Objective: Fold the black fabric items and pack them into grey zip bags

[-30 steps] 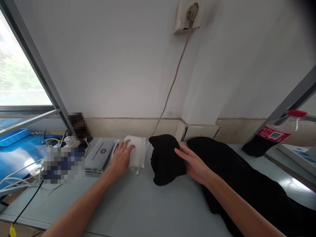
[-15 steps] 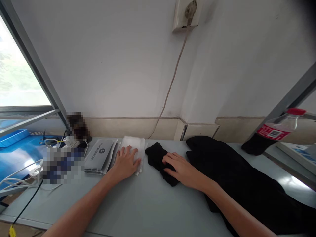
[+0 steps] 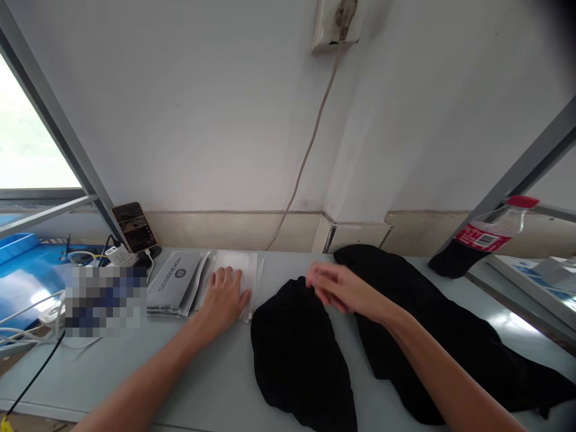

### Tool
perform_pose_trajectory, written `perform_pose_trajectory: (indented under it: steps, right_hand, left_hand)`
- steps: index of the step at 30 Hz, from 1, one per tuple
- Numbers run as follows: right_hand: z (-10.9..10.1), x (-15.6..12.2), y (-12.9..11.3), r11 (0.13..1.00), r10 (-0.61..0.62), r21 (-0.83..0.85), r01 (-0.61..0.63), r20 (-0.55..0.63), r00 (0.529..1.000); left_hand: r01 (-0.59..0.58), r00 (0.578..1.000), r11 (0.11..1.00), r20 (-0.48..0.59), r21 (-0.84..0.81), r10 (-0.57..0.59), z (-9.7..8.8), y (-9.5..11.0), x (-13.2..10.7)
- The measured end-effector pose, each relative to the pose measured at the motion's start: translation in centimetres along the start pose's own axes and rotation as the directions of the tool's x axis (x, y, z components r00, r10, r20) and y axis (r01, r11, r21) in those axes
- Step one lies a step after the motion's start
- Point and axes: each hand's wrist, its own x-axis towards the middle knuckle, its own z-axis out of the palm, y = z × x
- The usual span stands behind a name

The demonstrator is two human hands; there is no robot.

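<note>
My left hand (image 3: pixel 224 300) lies flat with fingers spread on a stack of clear plastic bags (image 3: pixel 238 264). Touching that stack on its left are grey ROCKBROS-printed packets (image 3: pixel 173 285). My right hand (image 3: pixel 335 288), slightly blurred, has curled fingers at the upper edge of a spread-out piece of black cloth (image 3: pixel 299 354); its fingertips appear to pinch that edge. The cloth's exact kind does not show. To the right, partly behind my right forearm, lies a larger pile of black cloth (image 3: pixel 396 294).
A cola bottle (image 3: pixel 483 237) leans at the right beside a metal frame. A phone (image 3: pixel 135 227) on a stand, a white charger (image 3: pixel 120 255) and tangled cables (image 3: pixel 33 327) occupy the left. One cord (image 3: pixel 310 150) hangs from the wall socket (image 3: pixel 335 27).
The small black cloth has gone from a crumpled bunch to a wide spread toward me. My right hand has lifted and moved slightly right, fingers more curled. My left hand stays on the bags.
</note>
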Motion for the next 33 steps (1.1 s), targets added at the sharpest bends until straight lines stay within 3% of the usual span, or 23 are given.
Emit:
perform_pose_trajectory:
  steps: [1,2,3,5,7,11,14,17,19,21,25,27,29,30,31,33]
  right_hand:
    - [0.1,-0.4,-0.5,0.999,0.032,0.030,-0.041,0.259,0.965]
    - [0.3,-0.8,-1.0,0.996,0.055,0.039,-0.079,0.432,0.900]
    - [0.6,-1.1,-1.4,0.995,0.071,0.029,-0.100,0.509,0.858]
    - [1.5,-1.3,-1.7,0.996,0.084,-0.014,-0.089,0.483,0.871]
    - [2.4,-1.2,-1.7,0.996,0.082,-0.065,-0.059,0.440,0.894]
    - [3.0,-1.0,-1.4,0.999,0.016,0.025,-0.031,0.460,0.888]
    - [1.8,-1.2,-1.4,0.972,-0.066,0.232,-0.028,0.389,0.919]
    - [0.3,-1.3,-1.3,0.902,-0.099,0.431,-0.002,0.210,0.973]
    - [-0.3,-1.3,-1.1,0.859,-0.120,0.511,0.024,0.157,0.980]
    - [-0.5,-1.2,-1.0,0.844,-0.148,0.535,0.034,0.171,0.974]
    - [-0.6,-1.5,-1.2,0.942,-0.062,0.336,0.020,0.115,0.991]
    - [-1.2,-1.8,-1.2,0.979,0.013,0.196,-0.058,0.224,0.975]
    - [-2.2,-2.0,-1.0,0.990,0.101,0.051,-0.133,0.408,0.907]
    - [-2.8,-2.0,-0.7,0.990,0.140,-0.033,-0.140,0.440,0.887]
    - [-3.3,-1.8,-0.4,0.985,0.158,-0.124,-0.117,0.409,0.899]
    - [-3.8,-1.2,0.2,0.948,0.083,-0.316,-0.035,0.138,0.987]
  left_hand:
    - [-0.027,0.999,0.999,-0.038,-0.033,0.025,-0.1,0.1,0.1]
    - [-0.078,0.994,0.994,-0.076,-0.083,0.072,-0.4,0.2,0.1]
    - [-0.155,0.984,0.977,-0.107,-0.148,0.140,-0.8,0.4,0.2]
    - [-0.323,0.946,0.895,-0.132,-0.307,0.297,-1.7,0.9,0.1]
    - [-0.420,0.903,0.800,-0.106,-0.429,0.417,-2.4,1.4,-0.1]
    - [-0.435,0.884,0.783,-0.043,-0.445,0.466,-1.8,2.3,-0.4]
    - [-0.363,0.928,0.831,-0.083,-0.422,0.363,-0.7,2.7,-0.3]
    - [-0.158,0.984,0.873,-0.148,-0.462,0.100,-0.3,2.8,0.0]
    - [-0.035,0.992,0.875,-0.124,-0.483,-0.029,-0.3,2.8,0.1]
    - [0.026,0.990,0.888,-0.111,-0.458,-0.086,-0.3,2.6,0.1]
    - [-0.018,0.974,0.926,-0.217,-0.377,-0.070,-0.4,1.7,0.1]
    - [-0.154,0.971,0.922,-0.229,-0.354,0.074,-0.6,1.2,0.2]
    - [-0.300,0.949,0.891,-0.198,-0.341,0.243,-0.9,0.9,0.3]
    - [-0.346,0.936,0.876,-0.184,-0.336,0.299,-1.2,0.9,0.3]
    - [-0.369,0.928,0.867,-0.176,-0.336,0.327,-1.4,0.9,0.3]
    - [-0.368,0.929,0.858,-0.173,-0.359,0.327,-2.0,1.0,0.2]
